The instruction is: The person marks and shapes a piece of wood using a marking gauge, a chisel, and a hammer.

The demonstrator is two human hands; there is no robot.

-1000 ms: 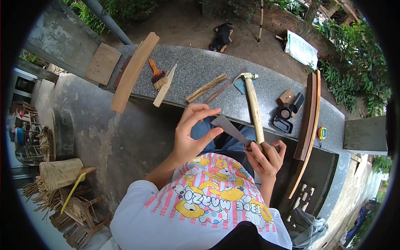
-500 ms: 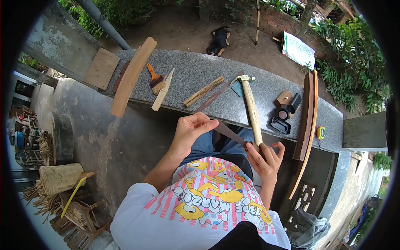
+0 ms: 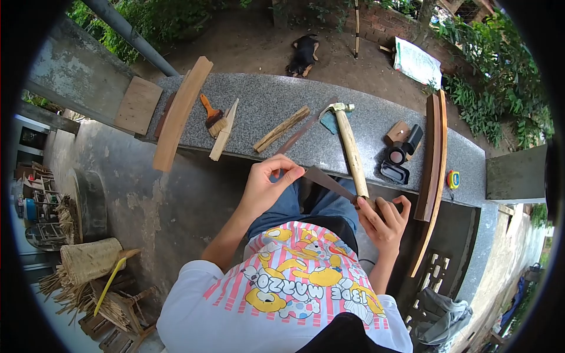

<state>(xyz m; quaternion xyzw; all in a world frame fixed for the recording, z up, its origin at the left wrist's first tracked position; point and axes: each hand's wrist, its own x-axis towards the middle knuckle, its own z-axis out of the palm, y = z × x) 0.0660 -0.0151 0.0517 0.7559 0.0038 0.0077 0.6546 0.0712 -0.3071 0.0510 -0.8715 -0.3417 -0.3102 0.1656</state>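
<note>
My right hand (image 3: 382, 223) grips the dark end of a flat grey metal blade (image 3: 329, 183). The blade slants up and left towards my left hand (image 3: 268, 183), whose thumb and forefinger are pinched at its far end; I cannot tell whether they touch it. A hammer (image 3: 352, 147) lies on the stone bench (image 3: 265, 94), its wooden handle reaching down beside my right fingers. Left of it are a thin brown strip (image 3: 300, 135) and a rough stick (image 3: 281, 128). A teal cloth (image 3: 329, 122) lies by the hammer head.
On the bench's left are a long board (image 3: 183, 115), a brush (image 3: 213, 115) and pale wood pieces (image 3: 224, 132). To the right stand a black tool (image 3: 402, 150), long curved strips (image 3: 434, 159) and a tape measure (image 3: 452, 179). A dog (image 3: 304, 54) lies beyond.
My left fingertips have slid to the very end of the blade, so more of it shows. My right hand has shifted slightly right. The whole view has moved a little.
</note>
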